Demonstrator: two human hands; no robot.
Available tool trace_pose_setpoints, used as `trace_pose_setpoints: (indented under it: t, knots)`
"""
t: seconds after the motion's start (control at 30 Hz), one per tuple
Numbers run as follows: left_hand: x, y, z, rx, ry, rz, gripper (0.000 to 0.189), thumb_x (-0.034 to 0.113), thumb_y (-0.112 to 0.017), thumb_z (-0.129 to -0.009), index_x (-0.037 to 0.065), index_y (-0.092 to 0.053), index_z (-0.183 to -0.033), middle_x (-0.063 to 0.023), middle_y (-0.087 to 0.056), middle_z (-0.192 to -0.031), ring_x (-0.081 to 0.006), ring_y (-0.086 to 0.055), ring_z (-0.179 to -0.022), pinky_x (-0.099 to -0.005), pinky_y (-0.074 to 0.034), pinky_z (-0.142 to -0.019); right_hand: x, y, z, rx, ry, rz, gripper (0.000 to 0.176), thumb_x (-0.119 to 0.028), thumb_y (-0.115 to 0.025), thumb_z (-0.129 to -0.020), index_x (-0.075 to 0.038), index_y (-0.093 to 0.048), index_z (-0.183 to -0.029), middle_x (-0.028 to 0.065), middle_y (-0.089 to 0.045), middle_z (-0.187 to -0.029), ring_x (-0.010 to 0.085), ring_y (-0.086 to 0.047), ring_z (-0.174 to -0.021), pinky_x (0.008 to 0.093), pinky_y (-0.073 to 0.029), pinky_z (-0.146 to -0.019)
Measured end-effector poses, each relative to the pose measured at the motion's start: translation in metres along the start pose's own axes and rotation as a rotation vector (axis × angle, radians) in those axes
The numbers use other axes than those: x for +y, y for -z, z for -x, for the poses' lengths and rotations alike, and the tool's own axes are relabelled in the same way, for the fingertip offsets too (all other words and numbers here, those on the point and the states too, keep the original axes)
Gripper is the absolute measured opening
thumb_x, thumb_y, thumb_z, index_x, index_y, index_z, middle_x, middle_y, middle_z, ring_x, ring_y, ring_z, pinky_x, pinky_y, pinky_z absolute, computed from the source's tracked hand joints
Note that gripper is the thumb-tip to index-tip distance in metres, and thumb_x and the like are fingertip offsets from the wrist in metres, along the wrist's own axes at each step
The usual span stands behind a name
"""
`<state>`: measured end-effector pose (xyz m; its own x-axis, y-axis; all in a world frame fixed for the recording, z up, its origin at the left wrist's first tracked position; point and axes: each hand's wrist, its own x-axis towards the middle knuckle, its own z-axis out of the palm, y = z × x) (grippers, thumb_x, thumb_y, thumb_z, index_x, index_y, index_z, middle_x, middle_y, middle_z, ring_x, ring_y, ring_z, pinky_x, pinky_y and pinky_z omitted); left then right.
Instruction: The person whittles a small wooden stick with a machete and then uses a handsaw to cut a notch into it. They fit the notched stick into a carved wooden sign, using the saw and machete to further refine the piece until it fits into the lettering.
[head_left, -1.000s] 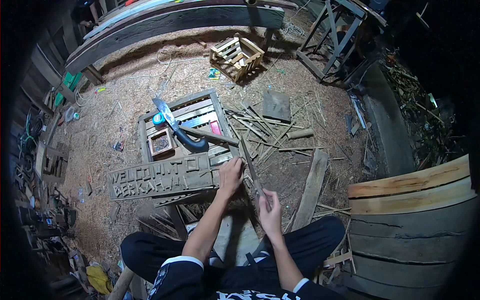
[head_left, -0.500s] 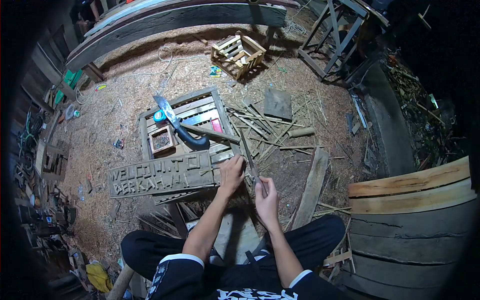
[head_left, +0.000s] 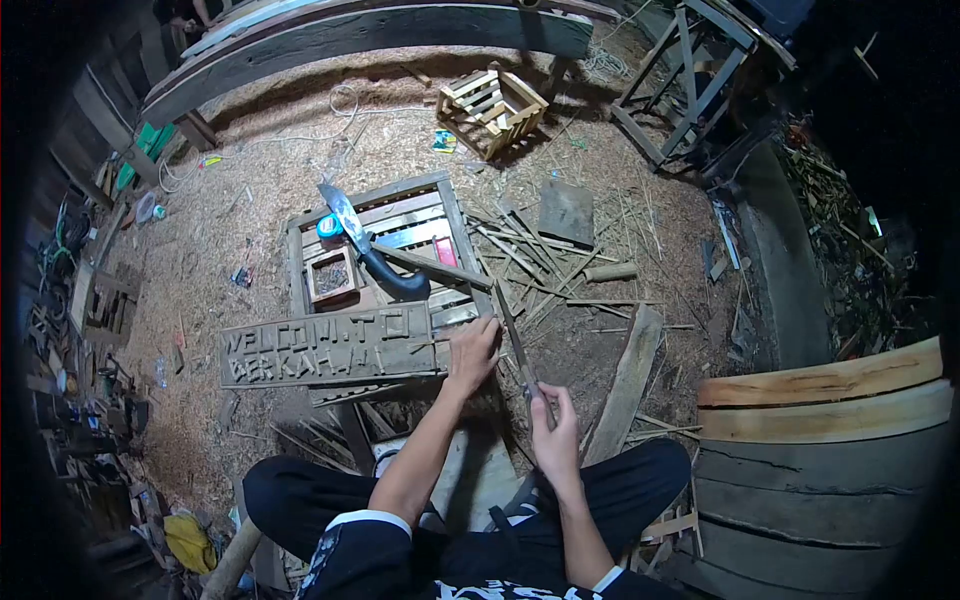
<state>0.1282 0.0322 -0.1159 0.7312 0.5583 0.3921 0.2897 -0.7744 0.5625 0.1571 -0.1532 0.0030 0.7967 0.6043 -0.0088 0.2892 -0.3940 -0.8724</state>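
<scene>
My right hand (head_left: 556,408) is closed round the near end of a long narrow blade (head_left: 516,335), which points away from me. Just left of the blade, my left hand (head_left: 474,352) has its fingers pressed together at the right edge of the slatted wooden crate (head_left: 447,225); what they pinch is hidden. Beside that hand lies a wooden sign board (head_left: 330,345) with raised stick letters reading roughly "WELCOM.TO BERKAH". On the crate are a machete (head_left: 350,225) with a black handle, a blue tape roll (head_left: 329,228), a small wooden box (head_left: 331,275) and a wooden strip (head_left: 440,266).
Thin split sticks (head_left: 520,245) and a flat board (head_left: 566,212) litter the sawdust floor beyond the crate. A plank (head_left: 625,380) lies to the right, near a slatted bench (head_left: 820,410). Farther off stand a small wooden crate (head_left: 492,110) and a long beam (head_left: 380,48).
My right hand and the blade have drawn back toward me and slightly right. My left hand stays by the crate's edge. The whole view has shifted a little.
</scene>
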Motion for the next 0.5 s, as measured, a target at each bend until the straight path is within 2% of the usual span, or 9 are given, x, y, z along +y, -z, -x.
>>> trace_pose_setpoints:
  t: [0.07,0.2,0.27,0.33,0.37,0.43,0.5]
  knots:
    - [-0.001,-0.003,-0.001,0.014,0.002,0.043,0.034,0.008,-0.073,-0.075,0.005,-0.057,-0.104,-0.0130,-0.061,-0.101,-0.0364,-0.063,-0.090,-0.0477,-0.047,-0.076,-0.004,-0.008,-0.007,0.025,-0.092,-0.201,0.024,-0.016,-0.056,-0.104,0.004,-0.058,-0.118,0.0167,-0.070,-0.107,0.0210,-0.067,-0.104,0.0340,-0.052,-0.091]
    - [-0.004,-0.006,0.000,0.031,-0.005,0.005,0.029,0.009,-0.072,-0.078,0.005,-0.057,-0.103,-0.0132,-0.061,-0.099,-0.0362,-0.062,-0.086,-0.0462,-0.047,-0.073,0.003,-0.023,-0.049,-0.037,-0.128,-0.134,0.023,-0.015,-0.057,-0.104,0.003,-0.058,-0.119,0.0129,-0.069,-0.107,0.0177,-0.067,-0.101,0.0320,-0.053,-0.085]
    - [-0.004,-0.009,0.001,-0.010,0.019,-0.001,0.032,0.009,-0.072,-0.076,0.005,-0.058,-0.105,-0.0129,-0.061,-0.101,-0.0358,-0.062,-0.088,-0.0462,-0.047,-0.074,-0.004,-0.009,-0.028,-0.032,-0.108,-0.159,0.025,-0.016,-0.058,-0.104,0.004,-0.058,-0.119,0.0140,-0.068,-0.110,0.0183,-0.067,-0.101,0.0320,-0.053,-0.085]
    - [-0.006,-0.008,0.002,-0.041,0.052,-0.021,0.035,0.009,-0.073,-0.075,0.005,-0.058,-0.106,-0.0126,-0.061,-0.103,-0.0353,-0.062,-0.091,-0.0463,-0.047,-0.076,-0.001,0.004,-0.004,-0.041,-0.197,-0.219,0.026,-0.015,-0.058,-0.103,0.005,-0.058,-0.120,0.0154,-0.068,-0.110,0.0183,-0.066,-0.100,0.0328,-0.053,-0.086]
    - [-0.006,-0.007,0.002,-0.033,0.036,-0.018,0.038,0.009,-0.074,-0.073,0.005,-0.058,-0.107,-0.0123,-0.061,-0.105,-0.0350,-0.062,-0.092,-0.0464,-0.047,-0.077,-0.003,0.006,0.000,-0.029,-0.136,-0.126,0.025,-0.014,-0.058,-0.103,0.005,-0.058,-0.120,0.0167,-0.068,-0.110,0.0191,-0.066,-0.101,0.0331,-0.053,-0.088]
    - [-0.006,-0.005,0.002,-0.055,0.015,-0.013,0.044,0.010,-0.076,-0.071,0.005,-0.058,-0.110,-0.0115,-0.062,-0.109,-0.0351,-0.062,-0.096,-0.0463,-0.048,-0.078,-0.001,-0.012,-0.015,0.010,-0.101,-0.140,0.025,-0.015,-0.057,-0.104,0.005,-0.058,-0.119,0.0161,-0.068,-0.110,0.0189,-0.066,-0.101,0.0335,-0.052,-0.088]
    - [-0.005,-0.005,0.000,-0.019,0.003,0.001,0.038,0.010,-0.075,-0.072,0.006,-0.058,-0.106,-0.0113,-0.060,-0.103,-0.0341,-0.062,-0.093,-0.0463,-0.047,-0.078,0.000,-0.030,-0.039,0.046,-0.025,-0.069,0.025,-0.017,-0.057,-0.104,0.003,-0.059,-0.118,0.0158,-0.069,-0.108,0.0205,-0.066,-0.101,0.0351,-0.052,-0.088]
